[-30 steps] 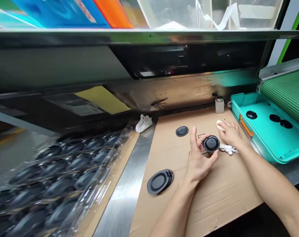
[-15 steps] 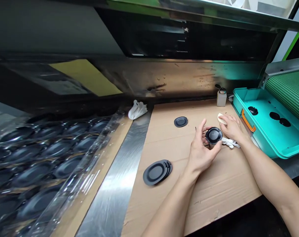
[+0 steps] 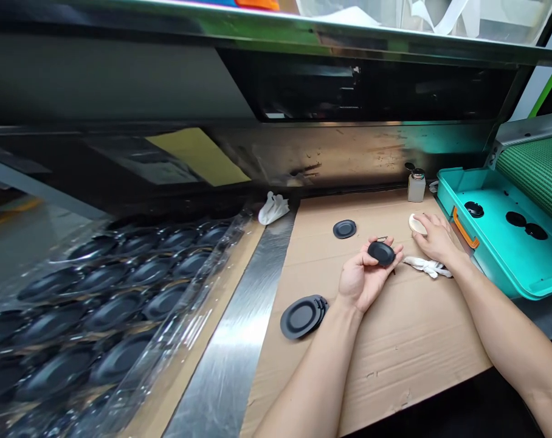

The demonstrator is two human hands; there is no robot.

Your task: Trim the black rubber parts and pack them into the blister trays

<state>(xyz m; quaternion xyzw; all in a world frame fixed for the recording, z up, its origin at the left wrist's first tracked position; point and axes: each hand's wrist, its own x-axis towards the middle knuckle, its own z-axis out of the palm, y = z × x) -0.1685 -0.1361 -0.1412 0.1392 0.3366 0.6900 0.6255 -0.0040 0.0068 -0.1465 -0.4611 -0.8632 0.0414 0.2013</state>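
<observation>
My left hand grips a small black oval plastic cap over the cardboard sheet, its smooth dished face turned up. A thin dark pin-like piece shows beside these fingers. My right hand is closed on a round cream-white pad near the sheet's right side. Just below that hand lies a crumpled white cloth or glove. One loose black cap rests farther back on the cardboard. A fanned stack of several black caps lies left of my left forearm.
A teal bin at the right holds a few black round pieces. A small bottle with its lid flipped up stands at the back. Clear trays of black parts fill the left. A white cloth sits beside the metal strip.
My left hand has turned the cap over, from its notched side to its smooth dished face, and lowered slightly. My right hand keeps the pad. The camera view has shifted.
</observation>
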